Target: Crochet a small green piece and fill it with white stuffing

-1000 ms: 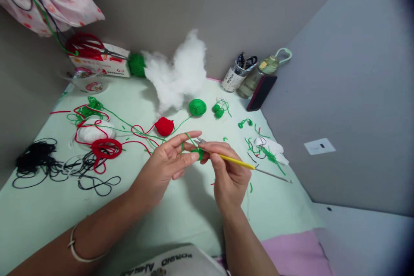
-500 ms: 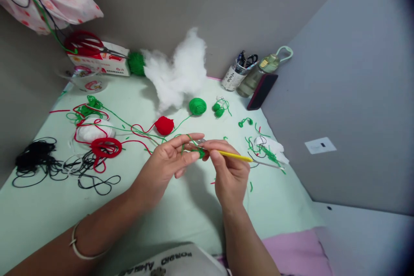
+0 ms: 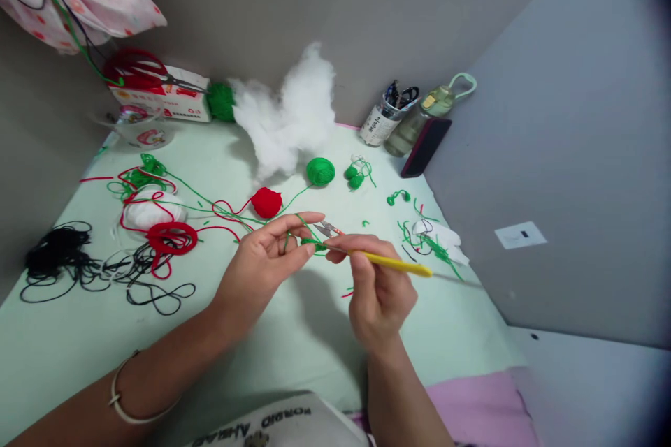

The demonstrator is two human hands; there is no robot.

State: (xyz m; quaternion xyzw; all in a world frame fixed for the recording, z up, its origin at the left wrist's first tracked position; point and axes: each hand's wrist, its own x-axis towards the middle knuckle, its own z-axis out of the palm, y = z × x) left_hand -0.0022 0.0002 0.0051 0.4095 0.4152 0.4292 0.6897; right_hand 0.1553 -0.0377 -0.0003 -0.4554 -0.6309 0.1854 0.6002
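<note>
My left hand pinches a small green crochet piece between thumb and fingers, its index finger stretched out with green yarn over it. In my right hand is a crochet hook with a yellow handle, closed in a pen-like grip; its thin metal tip reaches to the green piece. Just behind the fingertips, small scissors lie on the table, partly hidden. A green yarn ball and a red yarn ball sit beyond my hands, with strands trailing toward the left hand.
White stuffing is heaped at the back. Tangled black cord, a white yarn ball and red yarn lie left. Right are a pen cup, a bottle, a phone and green yarn scraps. Grey partitions enclose the table.
My right hand has moved slightly right and down with the hook, away from the left fingers. The hook's handle now points further right, and more of the scissors shows.
</note>
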